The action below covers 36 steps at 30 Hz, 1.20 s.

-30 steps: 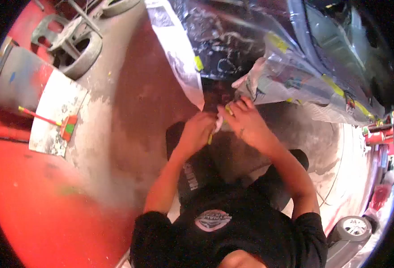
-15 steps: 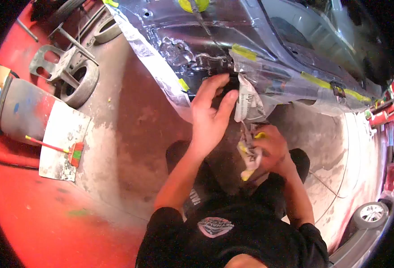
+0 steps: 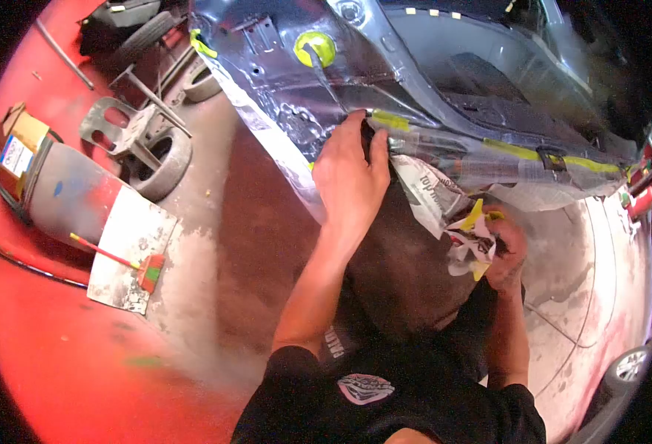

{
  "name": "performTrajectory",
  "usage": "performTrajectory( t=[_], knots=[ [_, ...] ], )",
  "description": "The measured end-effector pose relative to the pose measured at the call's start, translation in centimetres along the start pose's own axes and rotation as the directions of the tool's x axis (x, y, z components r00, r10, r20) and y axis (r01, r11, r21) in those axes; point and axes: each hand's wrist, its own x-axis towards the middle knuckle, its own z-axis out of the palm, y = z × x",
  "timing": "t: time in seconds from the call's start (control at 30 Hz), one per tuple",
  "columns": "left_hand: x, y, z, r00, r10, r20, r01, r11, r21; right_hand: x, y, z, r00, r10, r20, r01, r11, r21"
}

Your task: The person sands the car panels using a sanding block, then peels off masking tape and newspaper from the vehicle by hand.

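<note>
My left hand [image 3: 352, 174] rests with its fingers apart on the lower edge of a dark, glossy car body [image 3: 370, 81], beside a strip of yellow tape [image 3: 390, 120]. Below and to the right, my right hand [image 3: 505, 248] is closed on crumpled masking paper [image 3: 474, 240] with yellow tape stuck to it. A printed newspaper flap [image 3: 429, 192] hangs from the body's edge between the two hands. Clear plastic and paper masking [image 3: 548, 189] run along the edge to the right. A yellow round patch [image 3: 315, 49] is on the body panel.
At the left are a grey drum [image 3: 71, 189], a cardboard box [image 3: 22, 148], a plastic stool [image 3: 119, 126], a tyre [image 3: 165, 164] and a broom [image 3: 150, 272] on a white board [image 3: 122, 222]. A red surface [image 3: 67, 348] fills the lower left. A car wheel [image 3: 632, 365] shows lower right.
My hands have moved apart. The left moved up to the car edge; the right moved right and down with the crumpled paper. The view has shifted, showing more of the car body.
</note>
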Motion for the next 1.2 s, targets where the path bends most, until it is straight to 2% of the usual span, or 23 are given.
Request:
performTrajectory(
  t=[0.03,0.07,0.1,0.13,0.2,0.27,0.37,0.47,0.57,0.67,0.7,0.77,0.87,0.97,1.0,1.1,1.13,1.17,1.2],
  knots=[
    [0.2,0.1,-0.3,0.999,-0.029,0.045,0.026,0.997,0.079,0.0,0.2,-0.2,0.999,0.035,-0.012,-0.034,0.999,0.017],
    [0.6,0.5,-0.9,0.994,-0.063,0.091,0.048,0.987,0.155,0.7,-0.9,-0.1,0.998,0.002,-0.061,-0.001,1.000,0.021],
    [0.8,0.7,-1.2,0.985,-0.101,0.138,0.068,0.971,0.228,1.1,-1.4,-0.1,0.999,0.008,-0.040,-0.007,1.000,0.021],
    [0.9,0.6,-1.1,0.989,-0.089,0.119,0.059,0.970,0.237,1.2,-1.7,-0.1,1.000,0.020,-0.014,-0.019,1.000,0.022],
    [1.4,0.5,-1.2,0.958,-0.161,0.237,0.157,0.987,0.035,1.0,-1.5,-0.1,1.000,0.017,0.007,-0.017,0.999,0.040],
    [1.8,0.5,-0.5,0.916,-0.230,0.329,0.289,0.947,-0.142,0.8,-0.9,0.3,1.000,-0.020,-0.010,0.021,0.997,0.073],
    [1.4,0.9,0.4,0.931,-0.278,0.238,0.328,0.922,-0.205,1.2,-1.2,0.4,0.999,-0.017,0.029,0.015,0.998,0.060],
    [0.8,0.5,1.4,0.925,-0.315,0.213,0.377,0.828,-0.415,1.5,-1.7,0.2,0.996,0.039,0.085,-0.046,0.995,0.085],
    [0.0,2.0,1.2,0.971,-0.201,0.129,0.233,0.916,-0.326,1.4,-1.3,0.5,0.999,0.022,0.038,-0.024,0.999,0.037],
    [-1.4,3.7,1.2,0.992,0.102,0.071,-0.077,0.953,-0.294,1.9,-1.3,0.7,1.000,-0.017,0.023,0.018,1.000,-0.025],
    [-2.0,4.6,0.4,0.983,0.139,0.123,-0.109,0.968,-0.227,2.0,-1.4,0.9,1.000,-0.009,-0.006,0.009,1.000,-0.012],
    [-3.5,5.0,-0.1,0.977,0.129,0.169,-0.090,0.971,-0.222,2.3,-1.6,1.4,0.998,0.009,-0.070,-0.008,1.000,0.010],
    [-5.5,4.5,-1.0,0.919,0.349,0.183,-0.286,0.910,-0.299,3.4,-3.3,1.8,0.987,0.143,-0.068,-0.139,0.988,0.061],
    [-6.7,6.4,-1.8,0.870,0.419,0.261,-0.317,0.879,-0.356,3.9,-3.1,1.7,0.994,-0.007,0.112,0.012,0.999,-0.048],
    [-6.2,7.2,-2.9,0.845,0.403,0.352,-0.286,0.897,-0.338,3.9,-3.0,1.8,0.990,-0.010,0.139,0.016,0.999,-0.043],
    [-5.4,6.8,-3.8,0.869,0.345,0.354,-0.162,0.876,-0.455,3.2,-2.3,1.6,0.979,0.003,0.205,0.008,0.999,-0.053],
    [-5.1,6.6,-4.5,0.879,0.262,0.397,-0.072,0.898,-0.435,2.8,-2.1,1.5,0.985,-0.010,0.172,0.015,0.999,-0.031],
    [-4.4,6.2,-4.5,0.901,0.267,0.341,-0.107,0.900,-0.422,2.4,-1.8,1.5,0.990,-0.022,0.137,0.023,1.000,-0.008],
    [-3.9,6.0,-4.6,0.920,0.194,0.341,-0.044,0.915,-0.400,1.9,-1.7,1.6,0.994,-0.035,0.103,0.033,0.999,0.018]
  ],
)
